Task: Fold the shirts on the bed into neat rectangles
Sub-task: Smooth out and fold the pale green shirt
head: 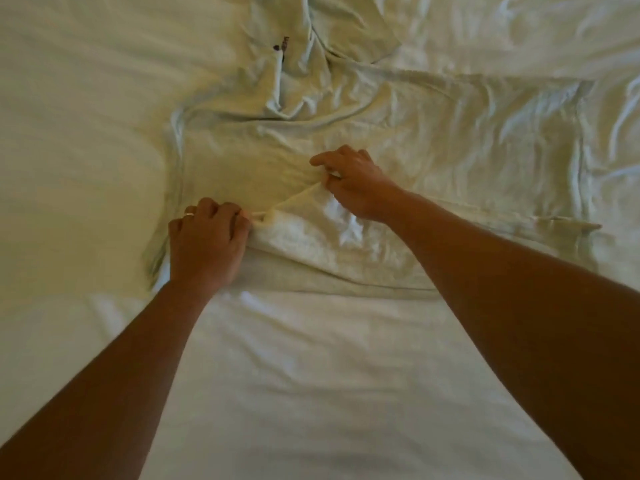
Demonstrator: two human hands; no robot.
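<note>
behind shirt (398,133): second crumpled garment (311,46), touching.

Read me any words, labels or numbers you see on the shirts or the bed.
Small dark label inside the crumpled shirt at the far side: print is there, but too small and blurred to read.
Shirt being folded: no text visible.
Bed sheet: no text visible.

Dim, yellowish light is washing over the pale bed sheet (311,375), brighter cool highlights are glinting on the wrinkles toward the upper right, both forearms are reading as dark and underexposed, soft shadows are pooling in the folds, and the whole frame is looking slightly soft, with wide-angle bending at the edges.
</note>
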